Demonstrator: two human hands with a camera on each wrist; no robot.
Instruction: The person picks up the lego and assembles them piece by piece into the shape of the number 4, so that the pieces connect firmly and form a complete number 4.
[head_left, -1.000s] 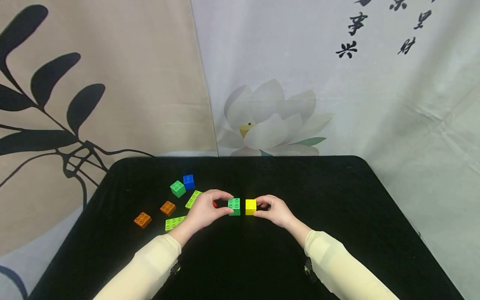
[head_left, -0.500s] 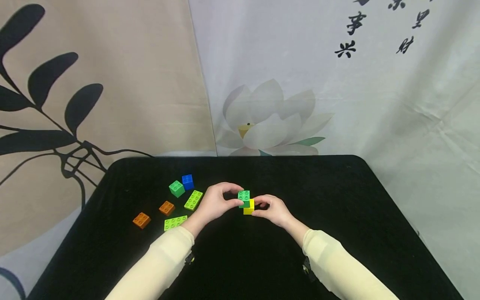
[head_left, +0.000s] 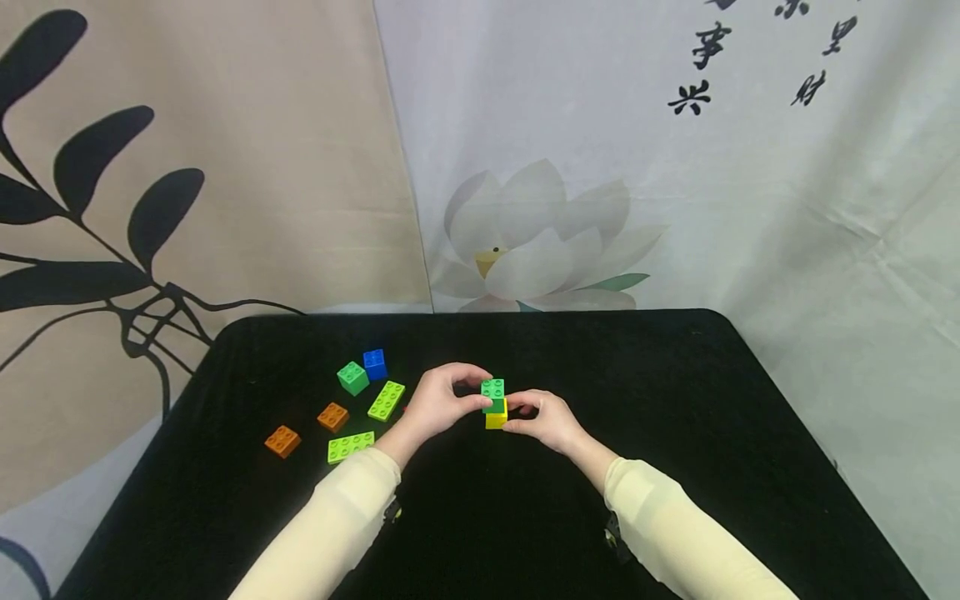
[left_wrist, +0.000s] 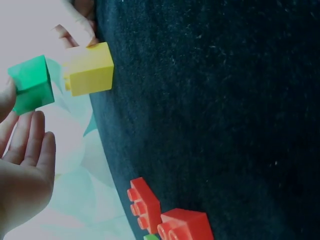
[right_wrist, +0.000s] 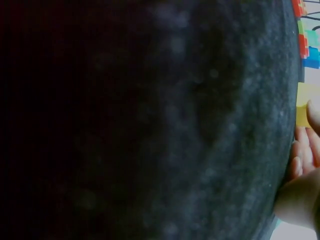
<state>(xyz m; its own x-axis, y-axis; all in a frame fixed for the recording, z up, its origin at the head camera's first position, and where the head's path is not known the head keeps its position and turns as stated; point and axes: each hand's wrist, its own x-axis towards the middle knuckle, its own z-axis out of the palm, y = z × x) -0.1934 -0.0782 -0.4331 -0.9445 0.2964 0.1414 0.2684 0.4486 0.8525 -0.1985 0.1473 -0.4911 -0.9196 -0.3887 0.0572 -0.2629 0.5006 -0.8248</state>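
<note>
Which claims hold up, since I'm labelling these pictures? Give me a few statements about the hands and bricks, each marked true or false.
1. The left hand pinches a green brick. True.
2. The right hand holds a red brick. False: it holds the yellow brick.
3. Two orange bricks lie on the person's left side of the table. True.
4. The pinched green brick touches the yellow one. False: the left wrist view shows a gap between them.
5. The blue brick lies farther from the person than the orange ones. True.
</note>
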